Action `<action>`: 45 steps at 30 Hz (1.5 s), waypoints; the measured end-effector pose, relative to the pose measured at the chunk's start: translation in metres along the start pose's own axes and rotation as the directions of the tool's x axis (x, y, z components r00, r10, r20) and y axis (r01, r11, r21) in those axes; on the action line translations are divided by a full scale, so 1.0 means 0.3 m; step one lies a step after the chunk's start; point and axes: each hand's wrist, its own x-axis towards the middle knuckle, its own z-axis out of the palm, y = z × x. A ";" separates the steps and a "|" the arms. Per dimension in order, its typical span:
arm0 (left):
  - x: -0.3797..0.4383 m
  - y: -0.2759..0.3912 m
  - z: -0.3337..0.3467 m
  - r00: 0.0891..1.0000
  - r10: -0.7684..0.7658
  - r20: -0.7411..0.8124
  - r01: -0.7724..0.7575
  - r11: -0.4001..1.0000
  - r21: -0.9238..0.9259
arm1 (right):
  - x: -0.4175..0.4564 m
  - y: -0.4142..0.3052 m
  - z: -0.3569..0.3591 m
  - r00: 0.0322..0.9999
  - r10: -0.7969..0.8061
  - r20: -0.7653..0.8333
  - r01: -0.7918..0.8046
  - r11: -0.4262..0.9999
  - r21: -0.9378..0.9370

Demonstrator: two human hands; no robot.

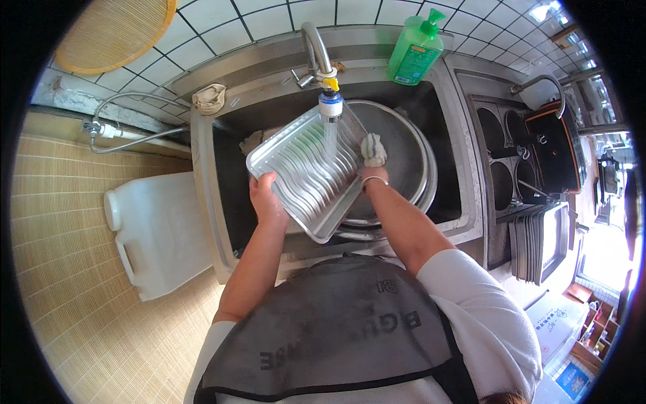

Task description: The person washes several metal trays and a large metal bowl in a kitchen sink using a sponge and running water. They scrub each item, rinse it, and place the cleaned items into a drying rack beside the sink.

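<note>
A ridged metal tray (pixel 308 171) is tilted over the sink basin, and water from the faucet (pixel 330 103) runs onto it. My left hand (pixel 267 199) grips its left rim, thumb over the edge. At the tray's right edge, my right hand (pixel 374 177) holds a bunched pale cloth (pixel 373 150) with a dark stripe; the fingers are largely hidden. Beneath the tray and my right hand lie large round metal pans or lids (pixel 404 156), overlapping in the basin.
A green pump bottle (pixel 416 50) stands on the sink's back right rim, a folded cloth (pixel 208 99) on its back left corner. Left of the sink is a white plastic jug (pixel 156 232). Stacked metal trays (pixel 537 245) are at the right.
</note>
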 end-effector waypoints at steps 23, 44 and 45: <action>-0.123 0.060 -0.007 0.997 0.009 -0.072 -0.011 0.999 -0.030 | -0.085 -0.132 -0.266 0.404 -0.860 -0.313 0.866 0.470 -0.174; -0.186 0.126 0.047 0.957 0.291 0.006 -0.291 0.957 0.015 | -0.200 -0.123 -0.105 0.124 -0.846 0.518 0.977 0.015 -0.211; -0.198 0.130 0.041 0.959 0.282 -0.014 -0.281 0.959 0.020 | -0.182 -0.136 -0.110 0.198 -0.831 0.520 0.962 0.062 -0.267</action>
